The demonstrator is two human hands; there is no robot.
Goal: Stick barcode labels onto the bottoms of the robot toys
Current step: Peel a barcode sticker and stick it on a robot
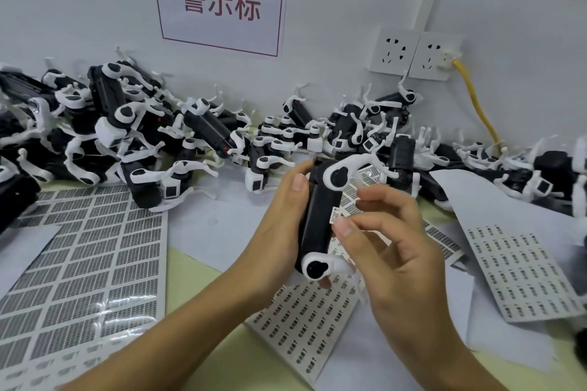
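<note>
White wall (79, 9) backs a pale green bench (197, 282), with a red-lettered sign (220, 1) above the hands. Far left of the left hand lies a label sheet (85, 263) of grey barcode blocks. Beyond both hands, black-and-white robot toys (133, 133) are heaped along the wall. The left hand (279, 232) grasps one robot toy (320, 216) around its black body, underside facing right. Touching that body, a small barcode label (335, 214) is pinched by the right hand (390, 247) between thumb and fingertips. Right of that hand sits another sheet (521, 276), below sockets (416, 52) and a yellow cable (476, 105).
</note>
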